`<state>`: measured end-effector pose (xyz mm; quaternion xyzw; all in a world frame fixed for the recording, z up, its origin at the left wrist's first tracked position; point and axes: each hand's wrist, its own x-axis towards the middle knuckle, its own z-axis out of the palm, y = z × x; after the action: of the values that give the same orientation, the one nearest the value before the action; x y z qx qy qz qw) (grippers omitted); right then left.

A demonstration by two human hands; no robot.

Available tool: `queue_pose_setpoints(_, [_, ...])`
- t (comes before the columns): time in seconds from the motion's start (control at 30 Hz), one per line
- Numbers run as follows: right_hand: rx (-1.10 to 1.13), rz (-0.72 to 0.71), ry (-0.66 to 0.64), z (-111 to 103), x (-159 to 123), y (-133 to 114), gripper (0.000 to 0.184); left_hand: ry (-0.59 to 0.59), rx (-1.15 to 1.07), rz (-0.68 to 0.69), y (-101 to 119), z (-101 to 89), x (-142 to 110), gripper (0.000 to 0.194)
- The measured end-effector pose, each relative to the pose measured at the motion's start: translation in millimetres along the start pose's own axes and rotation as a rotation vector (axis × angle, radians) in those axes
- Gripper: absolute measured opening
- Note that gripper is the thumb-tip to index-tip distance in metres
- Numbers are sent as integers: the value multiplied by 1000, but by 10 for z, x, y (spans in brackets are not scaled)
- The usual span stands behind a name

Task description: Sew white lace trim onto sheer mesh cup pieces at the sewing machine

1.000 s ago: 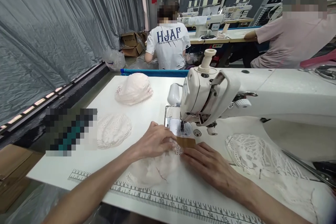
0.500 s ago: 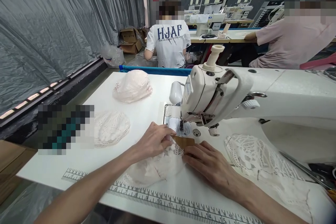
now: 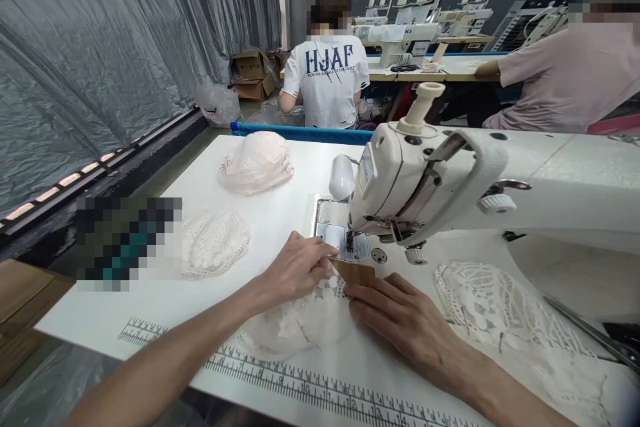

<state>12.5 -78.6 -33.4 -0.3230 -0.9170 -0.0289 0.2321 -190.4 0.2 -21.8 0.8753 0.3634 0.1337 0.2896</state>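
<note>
1. The sheer lace piece [image 3: 280,327] lies on the white table [image 3: 280,213] in front of you, just on your side of the presser foot [image 3: 351,240], its upper end between your two hands and its lower part spread over the table's printed ruler [image 3: 320,383].
2. Your left hand [image 3: 295,268] is on the upper left of that lace, forefinger stretched toward the metal needle plate [image 3: 361,250], the other fingers bent; you can't tell from here whether they pinch the fabric.
3. Your right hand [image 3: 400,310] lies low and flattish at the lace's right edge, fingers extended and close together, tips beside a flat brown piece [image 3: 357,273].
4. Above and to the right of your fingers stands the white sewing machine [image 3: 390,177].
5. Left of your work you have a flat lace oval [image 3: 215,243], with a pale rounded cup [image 3: 257,163] farther back.
6. To your right is another lace piece [image 3: 505,307], with a long dark metal tool [image 3: 585,327] near it.
7. Beyond your table sit a person in a white shirt [image 3: 327,80] and, farther right, a person in pink [image 3: 565,80].
</note>
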Motion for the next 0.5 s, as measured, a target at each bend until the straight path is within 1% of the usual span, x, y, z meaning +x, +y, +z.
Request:
queue_pose_setpoints(0.07, [-15, 10, 9, 8, 9, -11, 24, 96, 78, 26, -45, -1, 16, 28])
queue_pose_setpoints(0.17, [-45, 15, 33, 25, 16, -34, 26, 312, 255, 29, -71, -61, 21, 28])
queue_pose_setpoints(0.2, [-55, 12, 40, 30, 17, -42, 27, 366, 295, 22, -54, -84, 8, 26])
queue_pose_setpoints(0.23, [-65, 9, 49, 36, 17, -49, 28, 391, 318, 18, -24, -100, -17, 23])
queue_pose_setpoints(0.27, [-71, 4, 56, 43, 15, -55, 28, 384, 326, 20, 19, -107, -51, 19])
queue_pose_setpoints(0.3, [-73, -1, 64, 50, 13, -59, 29, 352, 327, 30, 69, -100, -91, 15])
queue_pose_setpoints(0.43, [-79, -18, 81, 90, -5, -46, 31, 133, 394, 75, 232, 5, -218, 9])
queue_pose_setpoints(0.5, [-101, -12, 93, 104, -10, -33, 30, 79, 421, 73, 241, 40, -206, 8])
